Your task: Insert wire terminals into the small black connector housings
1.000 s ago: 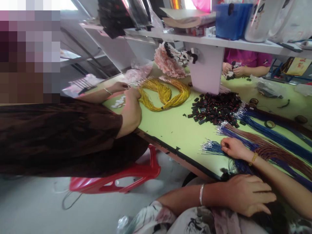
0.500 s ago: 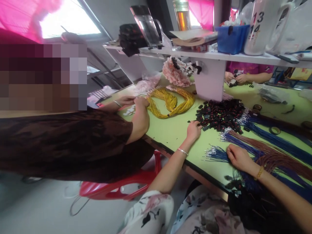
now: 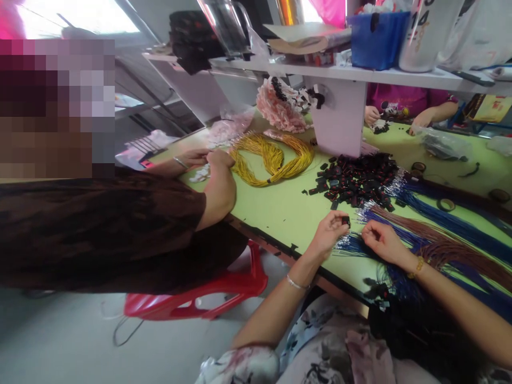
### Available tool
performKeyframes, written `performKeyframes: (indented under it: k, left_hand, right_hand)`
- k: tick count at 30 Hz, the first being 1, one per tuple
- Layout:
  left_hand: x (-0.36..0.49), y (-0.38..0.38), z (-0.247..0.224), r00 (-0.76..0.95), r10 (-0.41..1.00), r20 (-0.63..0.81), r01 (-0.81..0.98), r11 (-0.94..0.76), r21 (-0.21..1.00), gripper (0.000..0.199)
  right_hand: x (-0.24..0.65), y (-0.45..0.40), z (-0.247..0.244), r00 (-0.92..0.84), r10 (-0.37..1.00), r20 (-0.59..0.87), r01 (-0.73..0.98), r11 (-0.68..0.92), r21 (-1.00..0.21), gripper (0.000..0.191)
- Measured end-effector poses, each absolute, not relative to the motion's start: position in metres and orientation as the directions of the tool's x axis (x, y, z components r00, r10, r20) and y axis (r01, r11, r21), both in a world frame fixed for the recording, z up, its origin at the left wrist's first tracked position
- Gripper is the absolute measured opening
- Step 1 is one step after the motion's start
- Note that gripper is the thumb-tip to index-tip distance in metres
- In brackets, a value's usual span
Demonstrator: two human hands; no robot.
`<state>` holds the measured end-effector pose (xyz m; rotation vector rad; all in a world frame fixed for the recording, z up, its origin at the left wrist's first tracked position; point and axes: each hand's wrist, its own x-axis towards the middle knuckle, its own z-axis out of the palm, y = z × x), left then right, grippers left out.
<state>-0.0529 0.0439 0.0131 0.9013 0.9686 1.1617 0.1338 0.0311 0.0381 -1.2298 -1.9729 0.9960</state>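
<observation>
Between the thumb and fingers of my left hand [image 3: 330, 233] is a small black connector housing [image 3: 346, 220]. My right hand [image 3: 383, 241] is close by on the right, its fingers curled into a pinch; whatever they hold, if anything, is too small to make out. Under and between both hands lies a bundle of blue wires [image 3: 354, 245] with bare silvery tips. Just beyond them is a heap of black connector housings [image 3: 356, 178]. Brown wires [image 3: 412, 226] stretch to the right past my right hand.
A coworker's arm [image 3: 220, 184] rests on the table at left, near a yellow wire bundle [image 3: 276, 170]. A shelf [image 3: 260, 66] carries a blue bin [image 3: 378, 40] and a white jug [image 3: 428, 40]. Another person's hand [image 3: 424, 118] is across the table. A red stool [image 3: 236, 285] stands below.
My left hand has come from the heap towards my right hand, now with a black connector housing in its fingers. My right hand has lifted slightly. The camera view has shifted.
</observation>
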Motion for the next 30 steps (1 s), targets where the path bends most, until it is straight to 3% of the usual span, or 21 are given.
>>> performKeyframes:
  k: [4, 11, 22, 30]
  left_hand:
    - [-0.035, 0.028, 0.014, 0.283, 0.916, -0.285, -0.516, 0.396, 0.760, 0.034]
    - [-0.028, 0.027, 0.009, 0.361, 0.887, -0.288, -0.594, 0.457, 0.662, 0.029]
    - [-0.028, 0.026, 0.012, 0.350, 0.890, -0.292, -0.561, 0.449, 0.696, 0.034]
    - [-0.018, 0.018, 0.013, 0.171, 0.942, -0.289, -0.429, 0.335, 0.839, 0.036]
  right_hand:
    - [0.134, 0.026, 0.035, -0.347, 0.926, 0.146, 0.480, 0.309, -0.821, 0.009]
    - [0.138, 0.022, 0.039, -0.290, 0.926, 0.241, 0.554, 0.368, -0.747, 0.009]
    - [0.138, 0.022, 0.042, -0.308, 0.925, 0.224, 0.576, 0.368, -0.730, 0.009]
    - [0.137, 0.023, 0.036, -0.362, 0.907, 0.214, 0.588, 0.400, -0.703, 0.011]
